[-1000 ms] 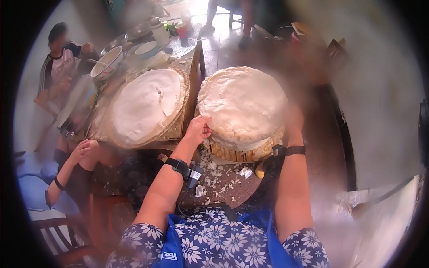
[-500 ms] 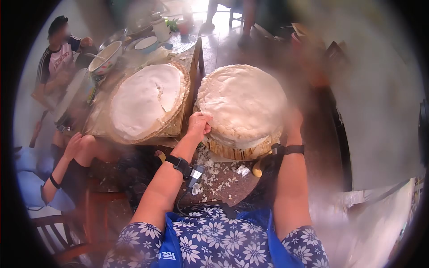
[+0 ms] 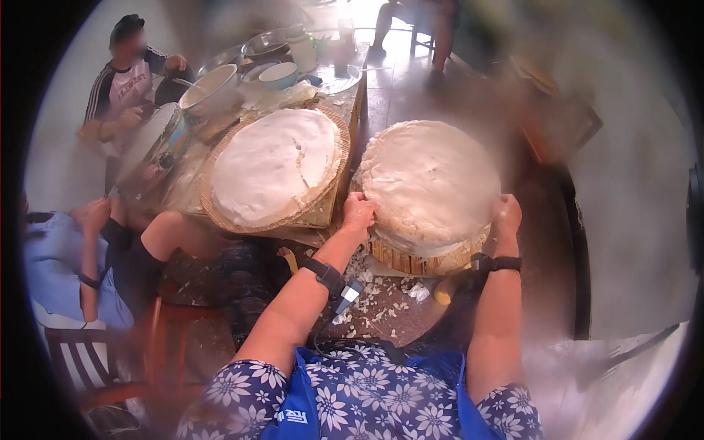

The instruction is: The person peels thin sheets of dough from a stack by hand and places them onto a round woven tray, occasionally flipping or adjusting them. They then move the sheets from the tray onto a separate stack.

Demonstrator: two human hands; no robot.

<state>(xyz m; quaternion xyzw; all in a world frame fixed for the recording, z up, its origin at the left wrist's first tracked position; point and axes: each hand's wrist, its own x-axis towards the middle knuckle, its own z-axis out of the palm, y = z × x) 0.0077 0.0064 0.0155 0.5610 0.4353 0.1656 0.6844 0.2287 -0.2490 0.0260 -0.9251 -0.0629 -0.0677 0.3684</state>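
A thick round stack of pale, dough-like sheets [image 3: 433, 183] rests on a slatted round mat [image 3: 425, 260] in front of me. My left hand [image 3: 360, 211] pinches the stack's left edge with curled fingers. At the right edge, my right hand [image 3: 507, 215] is also closed on the rim, its fingertips partly hidden. To the left, a thinner pale round sheet [image 3: 275, 165] with a crack lies on another slatted mat [image 3: 214, 209] on the table.
Bowls [image 3: 213, 84] and basins [image 3: 265, 44] stand at the table's far end. Two people [image 3: 132, 81] are at the left, one seated close by [image 3: 70, 257]. White scraps [image 3: 378, 301] litter the surface below the stack. A wooden chair [image 3: 158, 330] is at lower left.
The whole view has shifted, so the stack and table appear further right. Both my hands remain at the stack's edges. The near seated person's hands have come together.
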